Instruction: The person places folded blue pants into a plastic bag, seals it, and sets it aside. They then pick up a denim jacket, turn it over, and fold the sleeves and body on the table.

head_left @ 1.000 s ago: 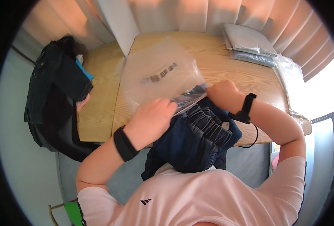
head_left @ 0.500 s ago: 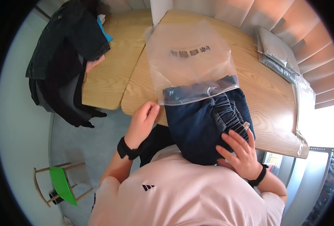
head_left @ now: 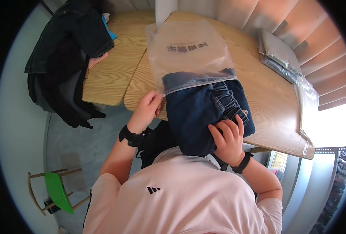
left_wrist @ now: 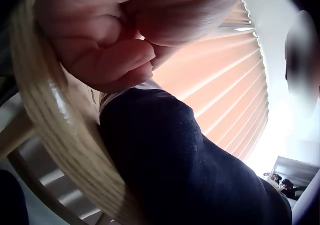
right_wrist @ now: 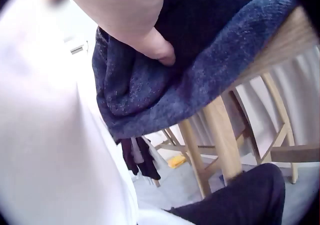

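Note:
Folded dark blue jeans (head_left: pixel 192 113) with a gathered waistband lie at the table's near edge, their far end inside the mouth of a translucent printed plastic bag (head_left: pixel 190 50). At the left corner of the bag's mouth, my left hand (head_left: pixel 147 108) pinches the plastic between thumb and fingers. My right hand (head_left: pixel 230 140) holds the near right part of the jeans, bent fingers on top. In the right wrist view its thumb (right_wrist: pixel 161 52) presses into the folded denim (right_wrist: pixel 200 80).
Flat packed plastic bags (head_left: pixel 280 50) lie at the table's right side. Dark clothes (head_left: pixel 65 50) hang over the left end of the table (head_left: pixel 116 74). A green-seated chair (head_left: pixel 59 191) stands on the floor at the left.
Both hands were at the bag's mouth a second ago; the right has since moved down onto the jeans. The bag now lies flat over their far end, and the left hand has closed on its corner.

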A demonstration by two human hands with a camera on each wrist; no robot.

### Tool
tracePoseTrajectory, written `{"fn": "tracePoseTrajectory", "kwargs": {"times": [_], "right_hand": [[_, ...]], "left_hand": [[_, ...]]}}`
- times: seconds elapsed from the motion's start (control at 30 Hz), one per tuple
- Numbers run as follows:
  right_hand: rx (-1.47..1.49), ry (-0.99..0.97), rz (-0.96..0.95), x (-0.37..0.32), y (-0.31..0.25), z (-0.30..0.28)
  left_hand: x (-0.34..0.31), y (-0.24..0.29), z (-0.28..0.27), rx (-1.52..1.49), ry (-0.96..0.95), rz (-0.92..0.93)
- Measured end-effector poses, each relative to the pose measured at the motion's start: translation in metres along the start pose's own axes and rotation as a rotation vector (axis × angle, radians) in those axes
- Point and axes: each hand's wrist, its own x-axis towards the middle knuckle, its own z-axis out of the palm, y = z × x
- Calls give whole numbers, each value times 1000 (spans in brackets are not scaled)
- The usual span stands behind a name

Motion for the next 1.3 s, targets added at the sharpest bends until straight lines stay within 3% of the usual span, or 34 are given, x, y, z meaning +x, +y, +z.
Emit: {"fn": "tracePoseTrajectory", "kwargs": {"times": [0.17, 0.27, 0.33, 0.47, 0.53, 0.6, 0.67, 0.73, 0.8, 0.9, 0.93, 1.0, 1.07, 1.13, 1.17, 1.23, 1.27, 1.3], "right_hand": [[181, 75, 82, 31, 9, -10], [308, 171, 258, 41, 12, -10], [295, 178, 247, 47, 9, -7], [87, -78, -1, 42, -6, 8], [19, -35, -18, 32, -13, 21], [37, -29, -18, 34, -10, 24], [57, -29, -17, 40, -8, 23], [119, -102, -23, 56, -7, 19], [262, -176, 17, 67, -13, 21], [484, -231, 1, 81, -13, 7], [484, -218, 10, 87, 2, -1], [903, -391, 41, 99, 48, -14], [883, -433, 585, 114, 83, -24], [560, -190, 460, 103, 133, 16], [559, -171, 476, 102, 140, 25], [822, -495, 824, 103, 144, 40], [828, -479, 837, 102, 144, 48], [912, -457, 792, 102, 143, 56]], "left_hand": [[-1, 9, -5, -140, -2, -71], [-4, 11, -8, -243, -16, -60], [-5, 13, -14, -299, -35, -18], [-18, 13, -27, -223, -8, -74], [-24, 7, -32, -85, 53, -197], [-30, 3, -28, -18, 91, -163], [-39, 0, -20, 329, 282, 232], [-49, 7, -9, 300, 304, 306], [-51, 26, 1, 738, 141, 989], [-53, 38, 16, 967, -117, 702], [-53, 36, 16, 976, -127, 710], [-50, 28, 10, 1158, -146, 694], [-46, 26, -1, 1111, -182, 691], [-40, 24, -20, 1109, -86, 686], [-40, 22, -29, 1109, -80, 654], [-53, 40, -14, 1258, -38, 641], [-59, 52, -3, 1391, 31, 609], [-62, 59, 7, 1401, -15, 628]]}}
